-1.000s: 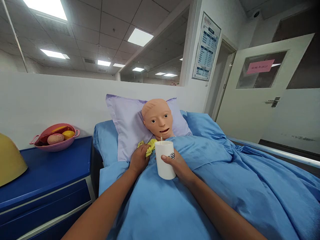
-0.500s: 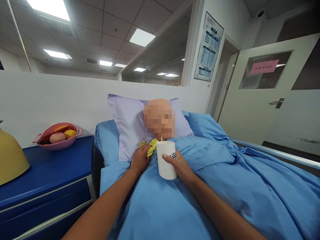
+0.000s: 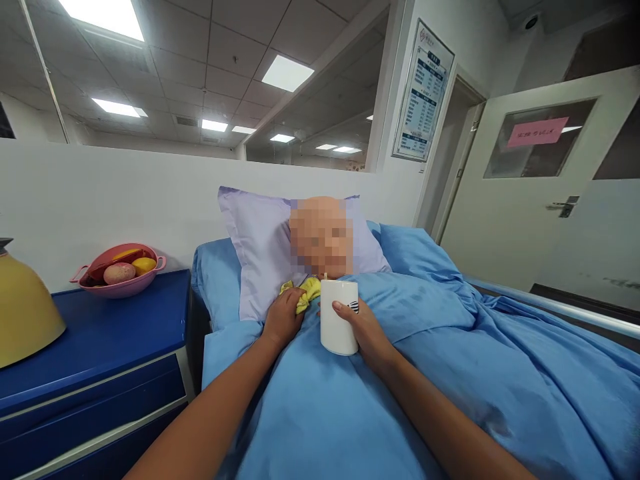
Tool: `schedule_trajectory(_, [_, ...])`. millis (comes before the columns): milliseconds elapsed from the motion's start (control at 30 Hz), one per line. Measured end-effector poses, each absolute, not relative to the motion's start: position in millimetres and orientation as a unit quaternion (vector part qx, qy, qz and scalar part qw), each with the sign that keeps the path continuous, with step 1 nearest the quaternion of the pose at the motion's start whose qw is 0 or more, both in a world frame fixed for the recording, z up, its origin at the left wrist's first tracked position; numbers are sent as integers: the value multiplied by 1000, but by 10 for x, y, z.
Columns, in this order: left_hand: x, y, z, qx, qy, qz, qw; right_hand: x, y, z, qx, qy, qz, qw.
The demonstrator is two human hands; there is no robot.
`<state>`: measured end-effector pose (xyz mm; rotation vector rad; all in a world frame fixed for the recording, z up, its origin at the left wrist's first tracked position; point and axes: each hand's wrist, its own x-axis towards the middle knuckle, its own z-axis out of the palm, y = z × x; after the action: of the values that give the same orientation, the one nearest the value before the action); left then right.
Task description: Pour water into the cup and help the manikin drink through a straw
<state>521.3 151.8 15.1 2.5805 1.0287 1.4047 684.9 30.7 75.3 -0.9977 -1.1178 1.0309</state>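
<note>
A white mug (image 3: 338, 333) with a small dark striped mark is held nearly upright in my right hand (image 3: 367, 330), its fingers wrapped round the far side and the thumb across the front. From the rim a short, thin, pale straw (image 3: 325, 275) rises toward the head of a figure (image 3: 320, 208) lying in bed. My left hand (image 3: 285, 315) is closed on a yellow cloth (image 3: 309, 291) just below the figure's chin, beside the mug. Its fingertips are partly hidden by the cloth.
A lilac pillow (image 3: 257, 247) supports the head, and a blue quilt (image 3: 425, 360) covers the body. At left, a blue bedside cabinet (image 3: 125, 327) carries a pink basket (image 3: 125, 288) of fruit and a yellow dome-shaped object (image 3: 25, 313). A bed rail (image 3: 560, 310) runs along the right.
The camera view has shifted slightly. The mug stands a little straighter and slightly further right; both hands keep their holds.
</note>
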Motion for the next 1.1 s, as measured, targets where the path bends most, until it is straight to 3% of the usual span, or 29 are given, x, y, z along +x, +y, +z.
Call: schedule_trajectory(1100, [5208, 1583, 94, 825, 325, 462, -7, 6772, 325, 622, -433, -453, 360, 691])
